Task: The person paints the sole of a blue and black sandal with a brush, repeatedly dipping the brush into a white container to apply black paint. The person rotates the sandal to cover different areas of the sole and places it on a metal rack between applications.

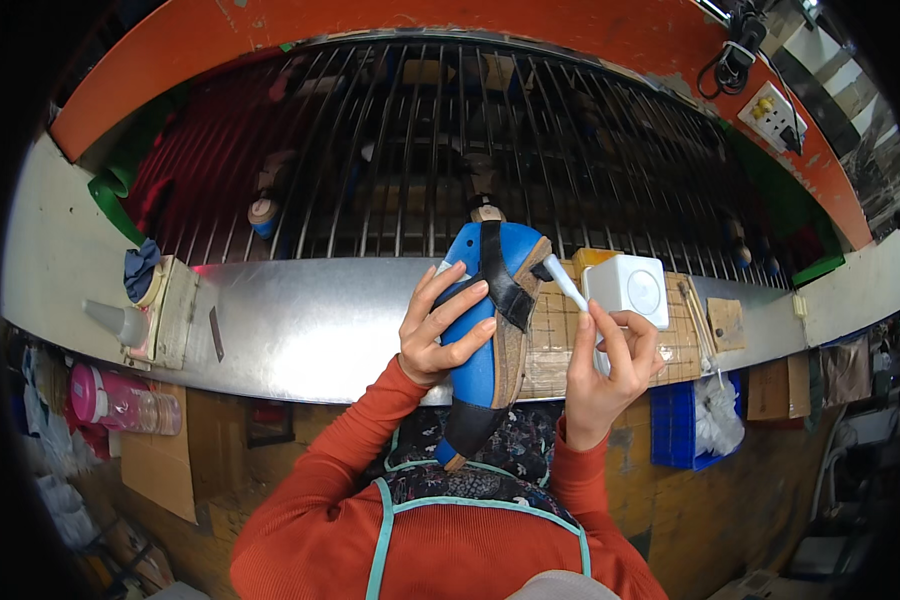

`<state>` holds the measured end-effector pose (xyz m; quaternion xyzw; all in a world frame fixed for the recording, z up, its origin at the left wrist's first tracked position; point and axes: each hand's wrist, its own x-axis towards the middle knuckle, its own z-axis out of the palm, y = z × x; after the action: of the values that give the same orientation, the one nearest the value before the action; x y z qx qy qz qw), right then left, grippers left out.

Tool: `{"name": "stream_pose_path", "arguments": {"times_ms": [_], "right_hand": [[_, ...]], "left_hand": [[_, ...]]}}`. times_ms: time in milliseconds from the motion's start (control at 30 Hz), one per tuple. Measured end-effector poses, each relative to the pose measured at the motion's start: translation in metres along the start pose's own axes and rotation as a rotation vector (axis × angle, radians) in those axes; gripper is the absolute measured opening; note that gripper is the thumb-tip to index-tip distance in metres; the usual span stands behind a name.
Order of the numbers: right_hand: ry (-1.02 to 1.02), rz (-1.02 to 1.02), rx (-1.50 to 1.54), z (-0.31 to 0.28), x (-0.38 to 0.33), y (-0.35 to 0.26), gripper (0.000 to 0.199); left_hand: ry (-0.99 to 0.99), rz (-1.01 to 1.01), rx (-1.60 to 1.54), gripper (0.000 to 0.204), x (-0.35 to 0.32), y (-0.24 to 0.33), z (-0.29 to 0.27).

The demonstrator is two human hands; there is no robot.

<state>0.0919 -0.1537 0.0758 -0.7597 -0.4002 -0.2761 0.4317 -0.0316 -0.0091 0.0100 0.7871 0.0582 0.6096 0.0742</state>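
My left hand [440, 325] grips a blue shoe last [473, 345] fitted with black straps and a tan, cork-like sole, its fingers spread across the blue side. The last is tilted, its sole edge facing right. Between the thumb and fingers of my right hand [610, 365] is a small brush [566, 284] with a white handle and dark tip. That tip meets or nearly meets the edge of the sole near the upper end. Just beyond my right fingers stands a white square-sided container [625, 287] on a bamboo mat [560, 350].
A rack of metal rollers [390, 160] spans the far side, with more lasts on it, one blue-tipped last [262, 214] at left. Thin sticks [698, 318] lie right of the mat. A blue basket [678, 425] hangs low at right; a pink-lidded jar [130, 400] is at left.
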Motion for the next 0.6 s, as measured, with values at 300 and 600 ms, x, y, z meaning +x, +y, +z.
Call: {"name": "stream_pose_path", "arguments": {"times_ms": [300, 600], "right_hand": [[-0.171, 0.076, 0.356, -0.007, 0.003, 0.015, 0.018], [-0.121, 0.457, 1.117, -0.024, -0.004, 0.07, 0.014]], "left_hand": [[0.059, -0.118, -0.232, 0.044, 0.002, -0.003, 0.007], [-0.158, -0.517, -1.062, 0.071, 0.021, -0.025, 0.0]]}}
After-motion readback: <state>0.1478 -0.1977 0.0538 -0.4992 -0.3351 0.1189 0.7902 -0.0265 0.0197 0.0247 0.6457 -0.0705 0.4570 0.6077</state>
